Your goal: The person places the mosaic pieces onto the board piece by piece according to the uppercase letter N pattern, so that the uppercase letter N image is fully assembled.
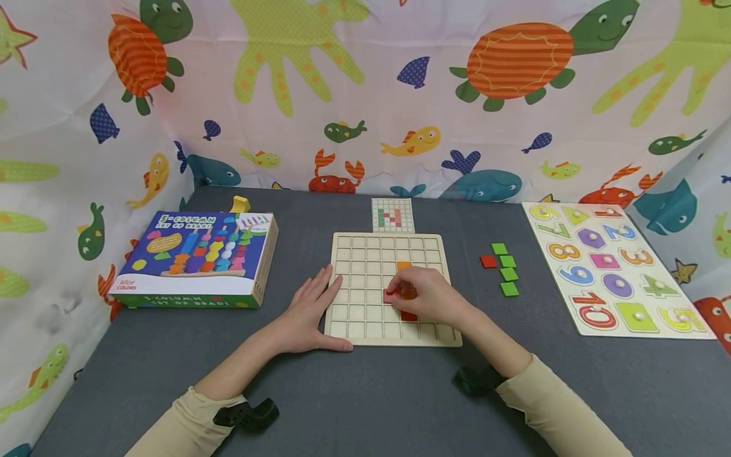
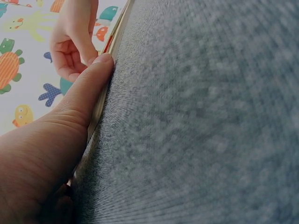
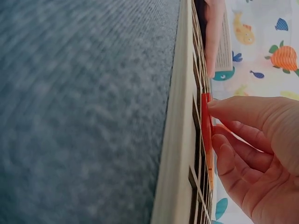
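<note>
A wooden grid board [image 1: 365, 245] lies on the grey table. My left hand [image 1: 305, 314] rests at its left side, fingers extended over the edge, with the thumb [image 2: 88, 86] along the front edge. Over the board's middle, my right hand [image 1: 431, 295] pinches a red square tile [image 1: 391, 296] between thumb and fingertips, at a cell. An orange tile [image 1: 403, 265] sits in the grid just beyond the right hand, and another red tile [image 1: 408, 315] sits on the near side. The right hand partly hides the cells beneath it.
Behind the board lies a small pattern card [image 1: 393, 215] with coloured squares. To the right are a loose red tile [image 1: 488, 261] and several green tiles [image 1: 507, 274]. A number puzzle board [image 1: 617, 273] lies farther right; a bead-set box [image 1: 194, 260] stands left, a yellow piece [image 1: 240, 204] behind it.
</note>
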`<state>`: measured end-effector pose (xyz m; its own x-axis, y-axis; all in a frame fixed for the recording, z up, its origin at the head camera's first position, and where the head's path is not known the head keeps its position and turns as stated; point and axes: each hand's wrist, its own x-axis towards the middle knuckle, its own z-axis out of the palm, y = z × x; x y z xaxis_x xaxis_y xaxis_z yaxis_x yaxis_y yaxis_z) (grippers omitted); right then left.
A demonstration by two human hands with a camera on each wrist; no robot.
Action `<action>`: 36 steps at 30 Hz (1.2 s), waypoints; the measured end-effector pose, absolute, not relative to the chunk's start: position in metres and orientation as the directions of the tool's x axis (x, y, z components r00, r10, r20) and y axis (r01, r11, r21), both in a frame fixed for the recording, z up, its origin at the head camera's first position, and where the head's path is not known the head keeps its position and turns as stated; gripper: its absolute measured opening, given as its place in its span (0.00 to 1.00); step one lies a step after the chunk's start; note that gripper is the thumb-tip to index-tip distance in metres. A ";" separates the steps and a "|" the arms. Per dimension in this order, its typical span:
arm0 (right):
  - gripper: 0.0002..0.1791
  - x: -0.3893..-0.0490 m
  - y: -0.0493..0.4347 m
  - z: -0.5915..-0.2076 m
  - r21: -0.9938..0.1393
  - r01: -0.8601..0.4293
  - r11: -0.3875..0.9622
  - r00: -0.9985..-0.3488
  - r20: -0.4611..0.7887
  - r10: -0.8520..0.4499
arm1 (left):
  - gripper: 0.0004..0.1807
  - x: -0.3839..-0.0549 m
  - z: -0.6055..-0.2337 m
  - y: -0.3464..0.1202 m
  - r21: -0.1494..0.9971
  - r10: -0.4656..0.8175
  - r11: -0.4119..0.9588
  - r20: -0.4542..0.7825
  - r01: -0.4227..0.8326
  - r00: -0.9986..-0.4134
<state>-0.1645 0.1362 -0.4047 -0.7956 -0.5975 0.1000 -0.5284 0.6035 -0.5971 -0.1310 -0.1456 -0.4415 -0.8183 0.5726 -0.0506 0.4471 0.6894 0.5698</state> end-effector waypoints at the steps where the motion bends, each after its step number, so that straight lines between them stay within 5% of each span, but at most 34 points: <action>1: 0.09 -0.165 0.136 -0.405 -0.597 -0.531 0.601 -0.794 0.104 -0.599 | 0.68 -0.131 -0.441 -0.146 0.569 0.573 0.690 -0.052 0.448 -0.818; 13: 0.08 -0.171 0.164 -0.407 -0.642 -0.468 0.608 -0.843 0.118 -0.524 | 0.68 -0.131 -0.441 -0.145 0.570 0.574 0.687 -0.044 0.452 -0.818; 26: 0.10 -0.190 0.245 -0.405 -0.541 -0.300 0.786 -0.952 0.122 -0.279 | 0.67 -0.130 -0.442 -0.147 0.579 0.567 0.682 -0.033 0.447 -0.823; 36: 0.15 -0.202 0.277 -0.405 -0.475 -0.230 0.849 -0.972 0.067 -0.226 | 0.67 -0.131 -0.443 -0.146 0.583 0.574 0.677 -0.037 0.449 -0.818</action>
<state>-0.2016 0.2767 -0.4053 -0.9718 -0.2260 0.0666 -0.2301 0.8494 -0.4750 -0.1306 -0.1459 -0.4429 -0.8177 0.5744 -0.0375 0.4490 0.6773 0.5828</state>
